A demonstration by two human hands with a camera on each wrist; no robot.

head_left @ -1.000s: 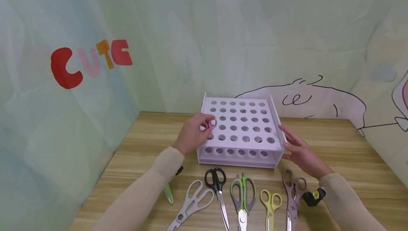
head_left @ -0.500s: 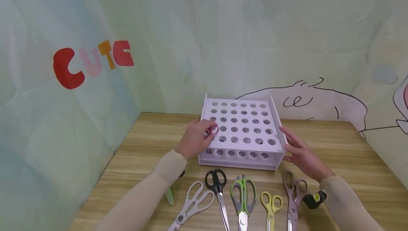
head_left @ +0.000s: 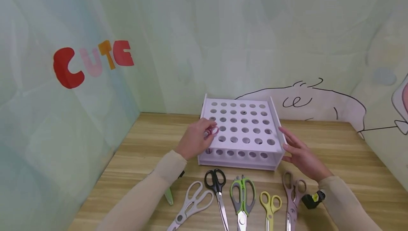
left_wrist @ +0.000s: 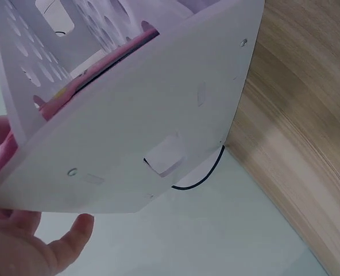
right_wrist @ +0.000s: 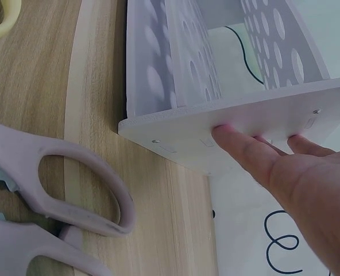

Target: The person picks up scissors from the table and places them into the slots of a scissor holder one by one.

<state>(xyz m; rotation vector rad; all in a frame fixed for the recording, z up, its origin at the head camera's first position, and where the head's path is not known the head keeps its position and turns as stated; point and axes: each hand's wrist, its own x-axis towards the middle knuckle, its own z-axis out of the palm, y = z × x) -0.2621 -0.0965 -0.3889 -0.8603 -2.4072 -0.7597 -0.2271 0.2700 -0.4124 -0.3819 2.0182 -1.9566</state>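
Observation:
My left hand [head_left: 195,139] pinches the pink handles of a pair of scissors [head_left: 215,130] at the left column of a white rack [head_left: 237,165] with round holes. In the left wrist view the pink scissors [left_wrist: 81,80] slant down through a hole in the rack's top sheet and reach a hole in the lower one, just inside the side panel. The fingers of my right hand [head_left: 305,154] press on the rack's right side panel [right_wrist: 239,123], spread rather than curled.
Before the rack lie scissors with handles of pale grey [head_left: 191,206], black [head_left: 215,181], green and grey [head_left: 241,202], yellow [head_left: 270,206] and mauve [head_left: 290,206]. A light green piece [head_left: 168,196] shows beside my left sleeve. A patterned cloth wall [head_left: 236,47] rises behind.
My left hand has come down and slightly to the right with the pink scissors, then stays there. My right hand keeps its place on the side panel.

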